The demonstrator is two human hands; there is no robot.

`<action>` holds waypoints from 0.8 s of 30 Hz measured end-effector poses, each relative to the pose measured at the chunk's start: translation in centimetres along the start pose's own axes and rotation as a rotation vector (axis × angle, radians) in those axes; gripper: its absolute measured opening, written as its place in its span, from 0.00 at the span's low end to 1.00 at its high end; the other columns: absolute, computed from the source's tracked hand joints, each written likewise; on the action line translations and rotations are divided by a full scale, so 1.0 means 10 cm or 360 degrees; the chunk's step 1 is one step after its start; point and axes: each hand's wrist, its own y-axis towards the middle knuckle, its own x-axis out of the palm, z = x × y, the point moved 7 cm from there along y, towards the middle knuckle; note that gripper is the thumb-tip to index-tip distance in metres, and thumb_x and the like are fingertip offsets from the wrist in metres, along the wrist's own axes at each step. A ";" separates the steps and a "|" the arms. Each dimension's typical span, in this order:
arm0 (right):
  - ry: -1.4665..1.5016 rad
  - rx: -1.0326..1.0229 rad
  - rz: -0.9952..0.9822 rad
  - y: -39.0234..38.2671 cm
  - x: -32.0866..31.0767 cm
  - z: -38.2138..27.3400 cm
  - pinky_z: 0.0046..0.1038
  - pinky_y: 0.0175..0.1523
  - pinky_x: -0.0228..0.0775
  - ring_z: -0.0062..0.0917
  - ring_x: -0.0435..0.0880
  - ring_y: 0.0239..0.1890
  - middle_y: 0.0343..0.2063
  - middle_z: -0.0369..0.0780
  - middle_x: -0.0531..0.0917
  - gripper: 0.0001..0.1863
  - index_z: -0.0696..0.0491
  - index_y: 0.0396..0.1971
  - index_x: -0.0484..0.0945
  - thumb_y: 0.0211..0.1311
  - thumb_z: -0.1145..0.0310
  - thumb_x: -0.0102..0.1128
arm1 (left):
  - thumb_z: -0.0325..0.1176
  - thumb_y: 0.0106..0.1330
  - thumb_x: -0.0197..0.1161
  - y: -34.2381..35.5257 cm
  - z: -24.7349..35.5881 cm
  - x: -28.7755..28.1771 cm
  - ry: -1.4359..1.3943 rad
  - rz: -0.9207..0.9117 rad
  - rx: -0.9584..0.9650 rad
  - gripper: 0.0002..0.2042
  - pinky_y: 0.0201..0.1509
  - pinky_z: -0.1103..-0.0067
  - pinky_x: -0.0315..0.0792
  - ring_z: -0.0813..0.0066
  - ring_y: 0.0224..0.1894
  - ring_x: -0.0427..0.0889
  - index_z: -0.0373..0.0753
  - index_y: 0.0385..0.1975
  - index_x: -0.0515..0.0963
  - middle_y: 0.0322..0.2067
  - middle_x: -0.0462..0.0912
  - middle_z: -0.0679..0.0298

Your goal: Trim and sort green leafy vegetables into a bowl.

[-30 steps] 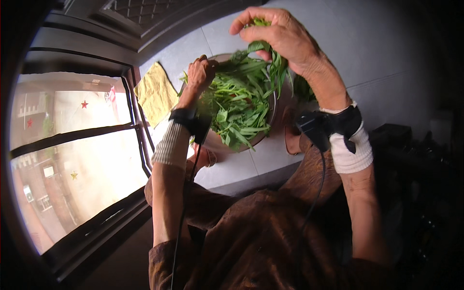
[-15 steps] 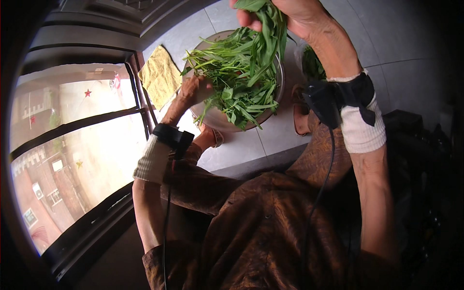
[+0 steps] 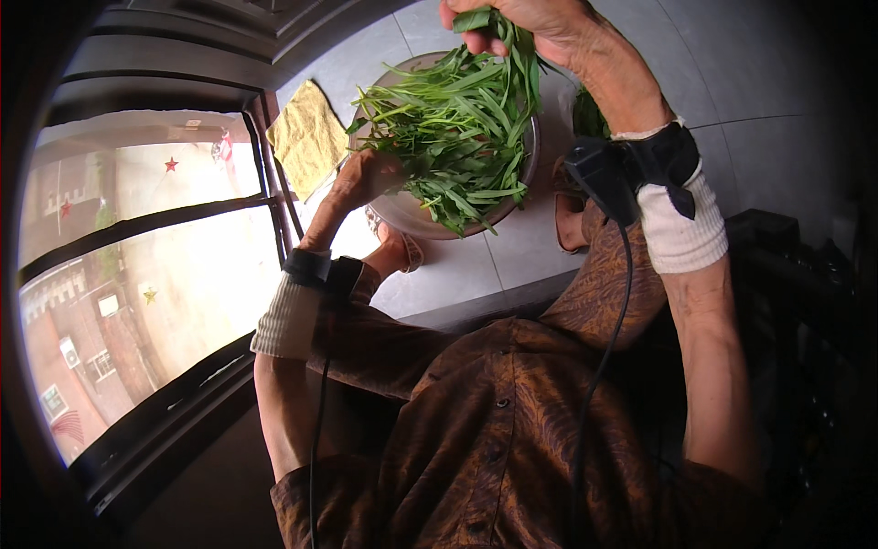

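Observation:
At the top of the head view, my right hand is closed round a bunch of long-leaved greens. Its leaves hang down into a round metal basin, and some poke out above the fingers. A heap of the same leafy greens with pale stems fills much of the basin. My left hand is at the basin's left side, against the heap. Its fingers are blurred and partly hidden, so whether they grip any stems does not show.
A yellow cloth lies left of the basin on grey floor tiles. More greens show to the right, partly behind my right forearm. My feet flank the basin's near side. A dark-framed glass door stands at the left; cables run from both wrist straps.
My right hand still holds its bunch up, shifted only slightly. The greens in the basin have moved up and bunched together, and fewer leaves hang toward the near rim.

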 end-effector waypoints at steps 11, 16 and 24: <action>-0.1333 -0.0066 -0.0595 0.01 0.25 0.46 0.20 0.18 0.65 0.16 0.72 0.13 0.22 0.39 0.79 0.12 0.58 0.34 0.77 0.49 0.72 0.51 | 0.32 0.61 0.58 -0.22 0.03 0.06 -0.1981 -0.0133 -0.0226 0.07 0.37 0.81 0.71 0.75 0.29 0.75 0.33 0.31 0.73 0.24 0.75 0.63; -0.1645 -0.0287 -0.0751 0.06 0.46 0.72 0.31 0.35 0.68 0.29 0.78 0.25 0.21 0.42 0.80 0.10 0.57 0.27 0.79 0.45 0.69 0.54 | 0.34 0.61 0.58 -0.34 0.03 -0.05 -0.1970 0.0036 -0.0360 0.08 0.38 0.82 0.70 0.76 0.28 0.74 0.34 0.28 0.73 0.23 0.75 0.65; -0.1495 -0.0348 -0.0526 -0.01 0.70 0.62 0.27 0.34 0.69 0.28 0.78 0.24 0.21 0.42 0.81 0.14 0.57 0.25 0.81 0.46 0.60 0.60 | 0.34 0.61 0.60 -0.47 0.47 -0.33 -0.1727 0.0087 -0.0544 0.08 0.34 0.83 0.72 0.80 0.27 0.76 0.34 0.30 0.76 0.25 0.77 0.66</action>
